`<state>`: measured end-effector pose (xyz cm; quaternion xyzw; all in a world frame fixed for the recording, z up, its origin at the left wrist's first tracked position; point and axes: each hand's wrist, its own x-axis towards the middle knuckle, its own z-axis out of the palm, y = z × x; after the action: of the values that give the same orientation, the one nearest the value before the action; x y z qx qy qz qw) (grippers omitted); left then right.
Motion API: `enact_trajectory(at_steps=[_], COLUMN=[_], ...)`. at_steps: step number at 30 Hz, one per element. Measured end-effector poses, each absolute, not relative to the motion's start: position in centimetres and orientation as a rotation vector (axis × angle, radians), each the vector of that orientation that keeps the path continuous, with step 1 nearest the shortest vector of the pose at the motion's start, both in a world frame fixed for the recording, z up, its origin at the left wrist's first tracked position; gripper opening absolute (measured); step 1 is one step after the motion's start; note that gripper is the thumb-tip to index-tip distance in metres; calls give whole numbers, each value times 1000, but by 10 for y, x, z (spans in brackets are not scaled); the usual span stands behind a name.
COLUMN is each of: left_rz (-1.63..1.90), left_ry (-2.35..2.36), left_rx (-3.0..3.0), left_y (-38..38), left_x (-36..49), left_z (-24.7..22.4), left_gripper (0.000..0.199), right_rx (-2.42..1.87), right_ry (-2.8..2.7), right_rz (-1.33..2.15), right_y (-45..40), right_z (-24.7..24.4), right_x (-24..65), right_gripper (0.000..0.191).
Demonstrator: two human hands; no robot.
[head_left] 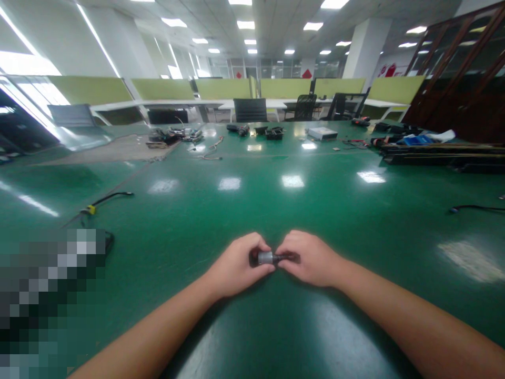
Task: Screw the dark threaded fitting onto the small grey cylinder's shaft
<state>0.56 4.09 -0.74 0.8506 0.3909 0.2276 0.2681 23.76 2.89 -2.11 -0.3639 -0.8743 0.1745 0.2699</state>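
Note:
A small dark cylindrical piece with a silver-grey band (265, 257) lies crosswise between my two hands, low in the middle of the head view. It narrows to a thin dark end on the right; its exact kind does not show. My left hand (239, 266) curls round the wider, banded end, thumb in front and fingers behind. The thin end sits between the thumb and fingers of my right hand (310, 258). Both hands are closed and rest close to the green tabletop (260, 210). My palms and fingers hide parts of the piece.
A blurred-out dark object (55, 273) lies at the left, near a black cable with a yellow tag (90, 209). Another black cable (473, 207) is at the right edge. Farther back are a silver box (322, 133), loose electronic parts (173, 136) and stacked dark bars (437, 158).

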Motion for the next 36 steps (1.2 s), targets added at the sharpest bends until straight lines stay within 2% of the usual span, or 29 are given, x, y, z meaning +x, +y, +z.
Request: enact_trajectory(at_steps=[36], left_rz=[590], left_ry=[1104], left_rx=[2284], left_y=[40], left_x=[5], left_z=[-7], left_gripper=[20], right_rx=[-1040], right_ry=[-2342], right_rz=[445], right_y=[29], right_z=[-20], right_x=[244], right_gripper=[8])
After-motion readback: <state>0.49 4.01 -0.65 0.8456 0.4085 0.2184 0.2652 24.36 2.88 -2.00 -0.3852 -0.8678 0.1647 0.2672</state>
